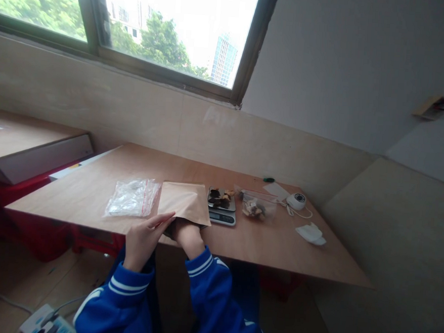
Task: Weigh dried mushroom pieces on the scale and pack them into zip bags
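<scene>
A brown kraft paper bag [185, 198] lies on the table with its mouth towards me. My left hand [143, 238] pinches the bag's near left edge between thumb and fingers. Inside the opening is my right hand [188, 237]; only its back and wrist show, and its fingers are hidden by the paper. Just right of the bag stands a digital kitchen scale [222, 218], with dark and tan dried pieces [222, 198] on its plate. To the left of the bag is a stack of clear plastic bags [131, 196].
Right of the scale sits a zip bag of dried pieces [255, 209]. Beyond it are a white dome camera [296, 200] with a cable, a crumpled white tissue [311, 234] and a green-handled screwdriver [268, 180]. The wooden table [262, 245] ends close to my body.
</scene>
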A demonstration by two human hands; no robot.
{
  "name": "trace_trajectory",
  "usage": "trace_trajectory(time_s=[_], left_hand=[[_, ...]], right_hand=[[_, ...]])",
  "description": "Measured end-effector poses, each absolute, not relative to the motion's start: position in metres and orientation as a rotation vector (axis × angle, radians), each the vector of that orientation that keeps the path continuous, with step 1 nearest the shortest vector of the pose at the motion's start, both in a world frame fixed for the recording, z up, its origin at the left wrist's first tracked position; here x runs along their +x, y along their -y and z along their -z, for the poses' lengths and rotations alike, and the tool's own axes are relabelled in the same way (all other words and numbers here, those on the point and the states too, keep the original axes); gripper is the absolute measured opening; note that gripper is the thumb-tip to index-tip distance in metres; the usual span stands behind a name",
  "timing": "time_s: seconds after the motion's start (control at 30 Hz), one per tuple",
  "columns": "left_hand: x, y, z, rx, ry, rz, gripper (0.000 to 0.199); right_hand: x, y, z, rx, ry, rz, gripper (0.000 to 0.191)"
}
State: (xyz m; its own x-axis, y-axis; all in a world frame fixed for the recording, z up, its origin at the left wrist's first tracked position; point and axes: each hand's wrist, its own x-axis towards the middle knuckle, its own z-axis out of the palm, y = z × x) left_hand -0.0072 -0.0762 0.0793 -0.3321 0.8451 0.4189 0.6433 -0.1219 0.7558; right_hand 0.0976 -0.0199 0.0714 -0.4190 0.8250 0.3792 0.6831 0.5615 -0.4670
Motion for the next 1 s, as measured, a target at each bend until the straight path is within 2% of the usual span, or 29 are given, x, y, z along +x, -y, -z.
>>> trace_trajectory(time_s=[0.27,0.47,0.67,0.87,1.0], left_hand=[[-0.008,0.076,-0.076,1.61,-1.867,-1.448,0.027],[-0.006,0.074,-0.076,1.645,-1.866,-1.477,0.028],[-0.004,0.073,-0.072,1.688,-1.907,-1.417,0.026],[-0.004,0.071,-0.068,1.658,-1.825,-1.425,0.029],[-0.004,0.07,-0.069,1.634,-1.793,-1.437,0.028]], right_hand=[[0.102,0.02,-0.037,-1.27,2.179,-0.332,0.039],[0.105,0.016,-0.033,-1.283,2.2,-0.265,0.041],[0.094,-0.008,-0.027,-1.291,2.123,-0.327,0.054],[0.097,-0.003,-0.003,-1.429,2.046,-0.342,0.045],[0.101,0.002,-0.006,-1.478,2.059,-0.341,0.039]])
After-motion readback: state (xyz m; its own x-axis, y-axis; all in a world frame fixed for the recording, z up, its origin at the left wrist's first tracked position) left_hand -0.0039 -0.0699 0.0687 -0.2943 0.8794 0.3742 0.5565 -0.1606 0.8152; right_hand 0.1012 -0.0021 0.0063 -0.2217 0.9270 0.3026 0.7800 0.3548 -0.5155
